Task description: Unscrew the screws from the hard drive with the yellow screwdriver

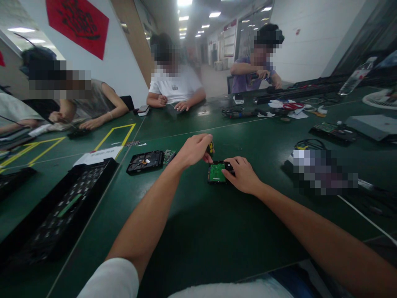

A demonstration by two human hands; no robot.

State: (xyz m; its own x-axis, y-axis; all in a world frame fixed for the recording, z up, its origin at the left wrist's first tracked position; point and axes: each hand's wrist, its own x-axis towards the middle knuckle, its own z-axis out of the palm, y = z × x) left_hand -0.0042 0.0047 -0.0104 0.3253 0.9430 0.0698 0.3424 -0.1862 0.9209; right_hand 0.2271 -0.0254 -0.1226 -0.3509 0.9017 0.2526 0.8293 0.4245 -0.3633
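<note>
A hard drive [216, 174] lies on the green table in front of me with its green circuit board facing up. My right hand [243, 174] grips its right side, thumb on the board and fingers over the far edge. In my left hand [196, 150] is a screwdriver with a yellow and black handle [211, 147], held upright at the drive's far left corner. Its tip is hidden by my fingers. Left of that hand sit another hard drive [145, 161], dark side up, and a loose green circuit board [169, 156].
A long black tray [102, 176] with small parts stands at the left, beside a white paper [97, 155]. To the right lie a coiled black cable [310, 144], another drive [333, 132] and a grey box [374, 126]. Several people sit across the table.
</note>
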